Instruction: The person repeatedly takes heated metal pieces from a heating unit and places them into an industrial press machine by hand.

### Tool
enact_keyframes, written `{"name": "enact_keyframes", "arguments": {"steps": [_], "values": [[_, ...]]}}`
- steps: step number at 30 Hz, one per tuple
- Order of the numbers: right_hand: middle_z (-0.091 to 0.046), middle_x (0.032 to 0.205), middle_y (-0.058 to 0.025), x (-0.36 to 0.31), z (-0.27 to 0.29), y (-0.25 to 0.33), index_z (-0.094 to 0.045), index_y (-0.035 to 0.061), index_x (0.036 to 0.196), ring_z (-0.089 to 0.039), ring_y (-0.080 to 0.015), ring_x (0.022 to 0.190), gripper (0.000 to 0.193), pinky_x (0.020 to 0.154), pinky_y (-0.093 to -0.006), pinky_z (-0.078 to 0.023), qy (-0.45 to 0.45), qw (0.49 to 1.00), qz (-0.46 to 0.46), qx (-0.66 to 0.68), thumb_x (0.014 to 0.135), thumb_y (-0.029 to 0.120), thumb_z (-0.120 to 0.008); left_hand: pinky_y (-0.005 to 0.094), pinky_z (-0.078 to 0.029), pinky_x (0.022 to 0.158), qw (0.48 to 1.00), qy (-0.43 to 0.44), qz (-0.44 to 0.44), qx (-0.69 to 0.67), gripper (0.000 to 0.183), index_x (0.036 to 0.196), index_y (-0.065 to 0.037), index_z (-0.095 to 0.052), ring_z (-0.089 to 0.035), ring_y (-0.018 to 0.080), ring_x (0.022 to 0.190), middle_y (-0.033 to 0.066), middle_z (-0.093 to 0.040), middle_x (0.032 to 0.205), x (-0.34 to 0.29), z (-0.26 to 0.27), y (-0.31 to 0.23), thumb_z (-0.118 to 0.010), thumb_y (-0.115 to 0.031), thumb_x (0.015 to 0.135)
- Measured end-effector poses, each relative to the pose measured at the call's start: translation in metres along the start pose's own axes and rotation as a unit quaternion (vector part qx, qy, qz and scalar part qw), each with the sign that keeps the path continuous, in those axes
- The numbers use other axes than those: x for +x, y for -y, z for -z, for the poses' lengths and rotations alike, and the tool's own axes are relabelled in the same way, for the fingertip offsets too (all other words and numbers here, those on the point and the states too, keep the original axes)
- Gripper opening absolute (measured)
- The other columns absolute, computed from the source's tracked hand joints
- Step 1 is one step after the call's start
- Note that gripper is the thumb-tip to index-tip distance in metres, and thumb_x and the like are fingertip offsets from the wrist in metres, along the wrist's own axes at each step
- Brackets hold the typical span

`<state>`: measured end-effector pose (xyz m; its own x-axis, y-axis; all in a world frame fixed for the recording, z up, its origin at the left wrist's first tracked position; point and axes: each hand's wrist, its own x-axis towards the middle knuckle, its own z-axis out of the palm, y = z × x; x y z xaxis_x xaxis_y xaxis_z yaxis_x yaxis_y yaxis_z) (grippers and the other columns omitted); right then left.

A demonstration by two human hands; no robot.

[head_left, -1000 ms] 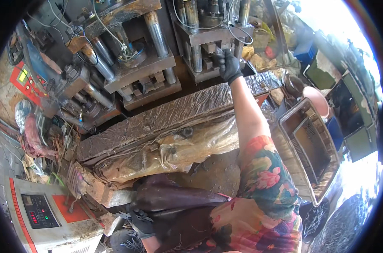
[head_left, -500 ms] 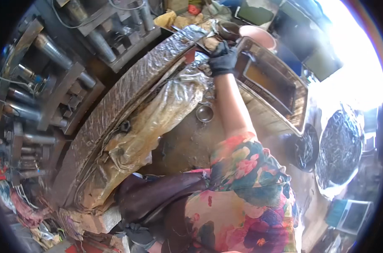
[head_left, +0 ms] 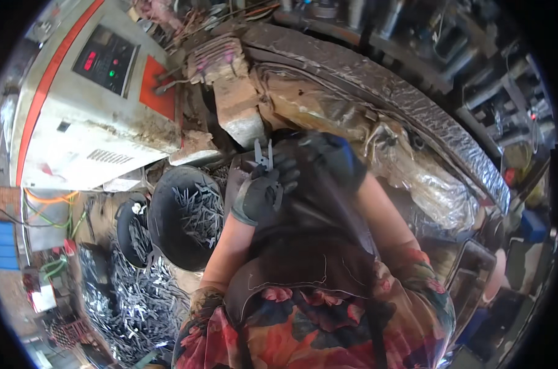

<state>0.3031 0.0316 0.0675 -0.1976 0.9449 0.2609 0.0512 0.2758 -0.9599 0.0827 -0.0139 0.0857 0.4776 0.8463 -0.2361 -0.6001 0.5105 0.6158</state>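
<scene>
My left hand (head_left: 261, 194), in a dark glove, is closed on some grey metal pieces (head_left: 263, 155) over my lap. Two narrow prongs of them stick up past the fingers; whether they are joined is hidden by the glove. To its right is my right hand (head_left: 335, 161), also gloved, with a blue patch near the wrist. Motion smears its fingers, so I cannot see what it holds, if anything. Both hands are above a dark apron (head_left: 303, 227). Just beyond the left hand lies a pale block (head_left: 245, 127) at the end of the bench.
A white machine cabinet (head_left: 70, 147) with a control panel stands at the far left. Below it are a black tub (head_left: 162, 230) of metal strips, a smaller black basket (head_left: 124, 237) and a heap of strips (head_left: 143, 301). Plastic-covered bench edging (head_left: 408, 160) curves away right, toward a crate (head_left: 469, 264).
The view has swung left to the cabinet and tubs. My right arm has come back from the crate to my lap. My left hand has risen into clear view with metal pieces.
</scene>
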Motion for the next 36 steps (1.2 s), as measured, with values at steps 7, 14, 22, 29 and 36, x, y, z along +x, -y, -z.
{"name": "enact_keyframes", "arguments": {"steps": [7, 14, 22, 29, 36], "values": [[-0.066, 0.102, -0.0073, 0.034, -0.06, -0.02, -0.064, -0.0019, 0.104, -0.06, -0.0104, 0.089, 0.024, 0.079, -0.0255, -0.047, 0.198, 0.972, -0.03, -0.123, 0.09, 0.016, -0.057, 0.0361, -0.047, 0.089, 0.995, 0.084, 0.027, -0.036, 0.038, 0.128, -0.008, -0.046, -0.056, 0.023, 0.11, 0.0128, -0.055, 0.123, -0.018, 0.032, 0.005, -0.05, -0.012, 0.091], [-0.066, 0.082, -0.0068, 0.036, -0.077, -0.009, -0.064, -0.0008, 0.105, -0.06, -0.0098, 0.065, 0.025, 0.054, -0.021, -0.046, 0.116, 0.983, 0.142, 0.018, 0.093, 0.019, -0.053, 0.0344, -0.052, 0.077, 0.996, -0.046, -0.06, 0.056, 0.035, 0.118, -0.006, -0.051, -0.063, 0.0219, 0.091, 0.0127, -0.064, 0.099, -0.022, 0.056, -0.009, -0.056, -0.027, 0.091], [-0.063, 0.083, -0.0033, 0.078, -0.089, -0.005, -0.058, 0.0001, 0.114, -0.057, -0.0091, 0.062, 0.035, 0.052, -0.019, -0.043, -0.103, 0.924, -0.25, 0.271, 0.096, 0.03, -0.049, 0.0342, -0.051, 0.077, 0.966, -0.124, -0.144, -0.174, 0.037, 0.111, -0.011, -0.054, -0.061, 0.0213, 0.091, 0.0076, -0.061, 0.106, -0.021, 0.103, -0.003, -0.057, -0.041, 0.09], [-0.065, 0.078, -0.0053, 0.077, -0.1, -0.037, -0.063, 0.0049, 0.107, -0.06, -0.0119, 0.059, 0.031, 0.051, -0.0232, -0.045, -0.002, 0.916, -0.353, 0.19, 0.096, 0.03, -0.05, 0.0279, -0.048, 0.07, 0.969, -0.132, -0.146, -0.148, 0.037, 0.118, -0.013, -0.054, -0.059, 0.0152, 0.086, 0.0026, -0.062, 0.101, -0.026, 0.094, -0.007, -0.054, -0.039, 0.092], [-0.063, 0.073, -0.0042, 0.111, -0.133, -0.017, -0.065, 0.0063, 0.106, -0.057, -0.0104, 0.055, 0.033, 0.049, -0.0224, -0.044, 0.005, 0.928, -0.306, 0.212, 0.097, 0.033, -0.046, 0.0266, -0.046, 0.062, 0.967, -0.117, -0.168, -0.153, 0.037, 0.111, -0.008, -0.055, -0.057, 0.0154, 0.073, 0.0042, -0.062, 0.087, -0.025, 0.102, -0.003, -0.056, -0.04, 0.091]]}}
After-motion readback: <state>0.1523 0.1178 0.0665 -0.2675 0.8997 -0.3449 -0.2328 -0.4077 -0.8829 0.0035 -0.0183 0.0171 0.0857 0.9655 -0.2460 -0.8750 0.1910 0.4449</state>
